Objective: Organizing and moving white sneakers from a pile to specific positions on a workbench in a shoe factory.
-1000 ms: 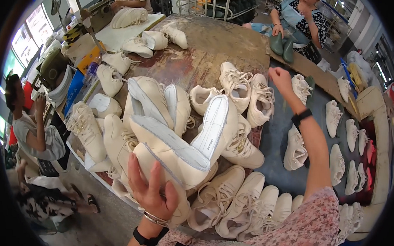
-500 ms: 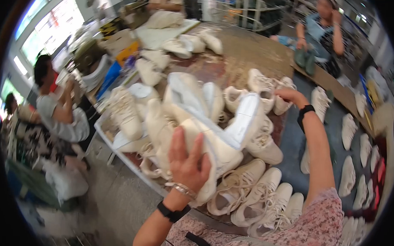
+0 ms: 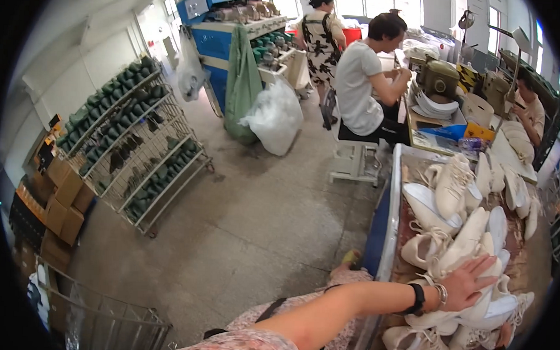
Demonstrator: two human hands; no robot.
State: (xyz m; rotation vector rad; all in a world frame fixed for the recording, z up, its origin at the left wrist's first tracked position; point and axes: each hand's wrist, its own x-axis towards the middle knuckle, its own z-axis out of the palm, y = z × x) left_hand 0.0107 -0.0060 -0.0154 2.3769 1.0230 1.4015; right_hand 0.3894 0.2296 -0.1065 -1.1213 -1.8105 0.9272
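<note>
A pile of cream lace-up shoes and loose shoe parts covers the table at the right. My left hand (image 3: 470, 283) lies on the pile with its fingers spread, pressing on a cream shoe upper (image 3: 466, 237) and touching a pale-lined shoe piece (image 3: 498, 307). It grips nothing. Part of my right hand (image 3: 505, 336) shows low at the right edge, beside the near shoes; its fingers are mostly hidden. A laced cream shoe (image 3: 453, 187) sits on the far part of the pile, and another shoe (image 3: 413, 343) lies near the table's front.
The table's raised metal edge (image 3: 392, 203) runs along its left side. Beyond it, a person in a white T-shirt (image 3: 360, 85) sits working at a bench. A wire rack (image 3: 169, 177) of dark green shoes, plastic bags (image 3: 274, 119) and cartons (image 3: 67, 189) stand leftward across the floor.
The view has swung far to the left, so the table now sits at the right side. My left hand remains on the shoe pile; my right hand is mostly out of sight.
</note>
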